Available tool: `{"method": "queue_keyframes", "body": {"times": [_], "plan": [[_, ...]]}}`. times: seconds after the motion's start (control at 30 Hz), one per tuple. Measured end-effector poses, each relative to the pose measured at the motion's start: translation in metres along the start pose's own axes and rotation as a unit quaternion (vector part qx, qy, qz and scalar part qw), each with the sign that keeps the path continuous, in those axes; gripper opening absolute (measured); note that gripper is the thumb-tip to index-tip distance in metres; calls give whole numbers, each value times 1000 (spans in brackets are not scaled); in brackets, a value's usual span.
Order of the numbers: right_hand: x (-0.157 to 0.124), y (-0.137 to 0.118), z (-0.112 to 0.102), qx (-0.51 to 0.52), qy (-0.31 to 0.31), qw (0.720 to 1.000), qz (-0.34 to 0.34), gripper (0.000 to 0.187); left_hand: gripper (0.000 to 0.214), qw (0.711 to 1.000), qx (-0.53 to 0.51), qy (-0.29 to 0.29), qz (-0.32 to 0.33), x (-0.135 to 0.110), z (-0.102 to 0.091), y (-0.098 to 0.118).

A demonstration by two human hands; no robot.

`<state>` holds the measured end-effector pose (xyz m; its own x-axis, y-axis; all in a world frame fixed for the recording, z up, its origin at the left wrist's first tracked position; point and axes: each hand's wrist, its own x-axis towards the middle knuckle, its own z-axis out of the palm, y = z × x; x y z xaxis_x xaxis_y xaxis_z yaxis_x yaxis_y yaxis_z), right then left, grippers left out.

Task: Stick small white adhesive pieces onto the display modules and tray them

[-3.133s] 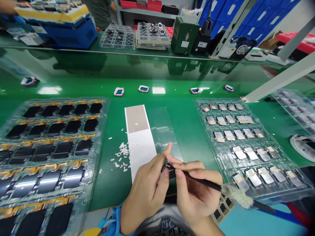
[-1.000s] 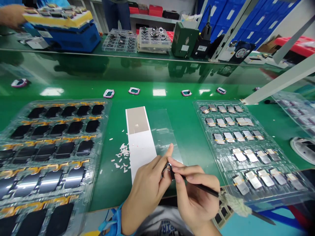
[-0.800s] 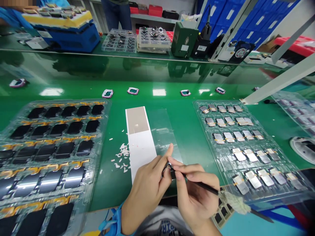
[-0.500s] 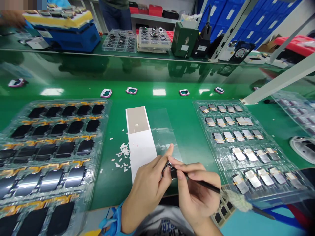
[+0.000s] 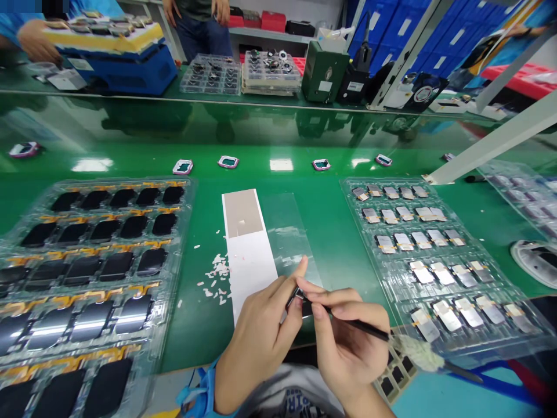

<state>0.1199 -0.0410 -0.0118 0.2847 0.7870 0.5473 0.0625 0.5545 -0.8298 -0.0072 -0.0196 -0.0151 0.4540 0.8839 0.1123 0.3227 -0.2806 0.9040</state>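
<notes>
My left hand [image 5: 256, 339] pinches a small dark part [image 5: 300, 302] near the front edge of the green bench, forefinger stretched up. My right hand [image 5: 348, 342] meets it from the right, closed on a thin black tool [image 5: 361, 329] with a fuzzy white wrap [image 5: 415, 351] round its rear; the tool's tip touches the part. Just beyond my fingers lie a white and tan strip [image 5: 248, 244] and a clear film sheet [image 5: 289, 232].
Clear tray of black screens [image 5: 87, 261] at left, clear tray of silver parts [image 5: 435, 255] at right. White scraps [image 5: 215, 278] beside the strip. Small pink-rimmed pieces [image 5: 228, 162] sit on the belt behind. Other people stand at the far bench with a blue box [image 5: 122, 64].
My hands and the tool have hardly moved. The pink-rimmed pieces on the belt have drifted left. People at the far bench have shifted.
</notes>
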Motion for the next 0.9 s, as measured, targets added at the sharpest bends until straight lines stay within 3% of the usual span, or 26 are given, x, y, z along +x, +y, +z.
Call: {"method": "queue_keyframes", "body": {"times": [0.27, 0.53, 0.63, 0.8, 0.9], "plan": [[1, 1, 0, 11, 2, 1000, 15, 24, 52, 1000, -4, -3, -6, 1, -1, -1], [7, -1, -16, 85, 7, 991, 99, 17, 51, 1000, -3, 0, 13, -3, -3, 2], [9, 1, -28, 3, -29, 993, 110, 22, 51, 1000, 7, 1, 10, -4, -3, 2], [13, 0, -41, -122, -165, 968, 146, 23, 51, 999, -15, -11, 36, -3, -3, 1], [16, -2, -43, -145, -178, 963, 137, 21, 52, 999, -30, -19, 42, -4, -3, 1]]}}
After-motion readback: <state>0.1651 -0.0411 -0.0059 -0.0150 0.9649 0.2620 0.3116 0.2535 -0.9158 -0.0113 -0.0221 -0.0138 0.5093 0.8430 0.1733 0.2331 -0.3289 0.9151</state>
